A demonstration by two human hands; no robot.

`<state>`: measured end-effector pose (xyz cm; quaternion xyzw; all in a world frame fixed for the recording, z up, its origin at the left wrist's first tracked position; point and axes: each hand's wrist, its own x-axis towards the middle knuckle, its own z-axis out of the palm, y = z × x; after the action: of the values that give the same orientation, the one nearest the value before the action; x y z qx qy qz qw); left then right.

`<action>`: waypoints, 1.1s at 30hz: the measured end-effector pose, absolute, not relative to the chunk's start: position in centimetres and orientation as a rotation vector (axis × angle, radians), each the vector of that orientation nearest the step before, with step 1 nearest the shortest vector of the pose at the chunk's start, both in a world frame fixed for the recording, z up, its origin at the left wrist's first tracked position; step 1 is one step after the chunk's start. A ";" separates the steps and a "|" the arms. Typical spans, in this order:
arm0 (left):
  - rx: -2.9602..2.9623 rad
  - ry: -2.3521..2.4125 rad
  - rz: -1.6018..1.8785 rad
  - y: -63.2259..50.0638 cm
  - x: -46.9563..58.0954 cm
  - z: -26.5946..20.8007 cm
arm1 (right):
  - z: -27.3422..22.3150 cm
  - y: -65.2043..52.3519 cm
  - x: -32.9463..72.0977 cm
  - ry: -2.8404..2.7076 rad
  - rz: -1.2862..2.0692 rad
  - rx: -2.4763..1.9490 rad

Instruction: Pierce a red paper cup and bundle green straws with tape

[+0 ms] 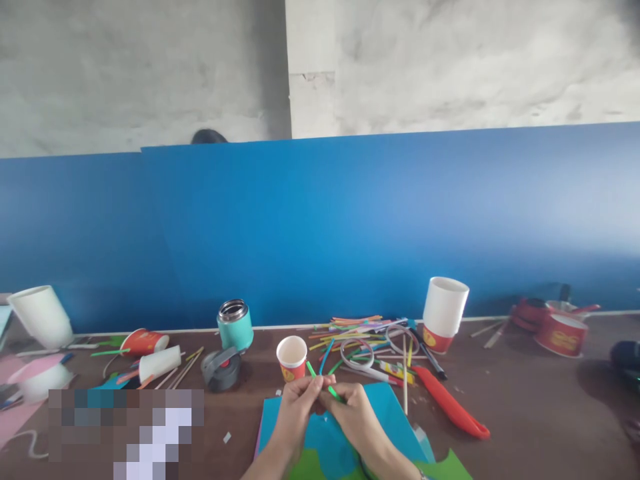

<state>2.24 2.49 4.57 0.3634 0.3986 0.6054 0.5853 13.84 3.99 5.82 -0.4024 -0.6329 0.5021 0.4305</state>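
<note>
My left hand [300, 405] and my right hand [354, 412] meet over the blue sheets of paper [387, 407], fingertips pinched close together. Between them runs a thin bright green straw [335, 395]; one length sticks up beyond my left fingers, another shows at my right fingers. Its middle is hidden by the fingers. Just behind my left hand stands a red and white paper cup [292, 357], upright with its mouth open. Pieces of green paper [306, 465] lie on the blue sheets beneath my wrists.
Behind my hands lie colourful straws [350, 327], tape rolls [357, 354] and pens. To the right are a red-handled tool [450, 403] and stacked cups [445, 313]. A teal flask [235, 325] and grey lid [221, 370] stand left. A blue partition [320, 227] closes the back.
</note>
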 end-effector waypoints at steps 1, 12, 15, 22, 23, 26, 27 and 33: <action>0.837 0.930 1.423 2.5 2.2 4.7 | 5.9 4.0 13.9 -1.594 1.261 -0.984; 0.809 0.897 1.472 2.7 2.0 4.9 | 5.3 4.8 14.3 -1.677 1.151 -1.031; 0.776 0.904 1.484 2.7 2.2 4.5 | 5.6 4.5 14.1 -1.660 1.152 -1.015; 0.727 0.919 1.492 2.3 2.7 4.7 | 5.3 4.3 14.0 -1.607 1.182 -0.989; 0.731 0.912 1.489 2.2 2.7 4.7 | 5.2 4.3 13.9 -1.572 1.217 -0.981; 0.736 0.861 1.486 2.2 2.6 4.4 | 5.1 4.0 13.7 -1.412 1.399 -0.928; 0.732 0.838 1.490 2.1 2.5 4.3 | 5.1 3.9 13.6 -1.350 1.466 -0.916; 0.725 0.804 1.487 2.2 2.5 3.9 | 5.4 3.5 13.5 -1.137 1.612 -0.903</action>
<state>2.52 2.19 3.91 0.3134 0.3476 0.6431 0.6062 13.54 3.48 5.37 -0.3681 -0.4634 0.6570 0.4670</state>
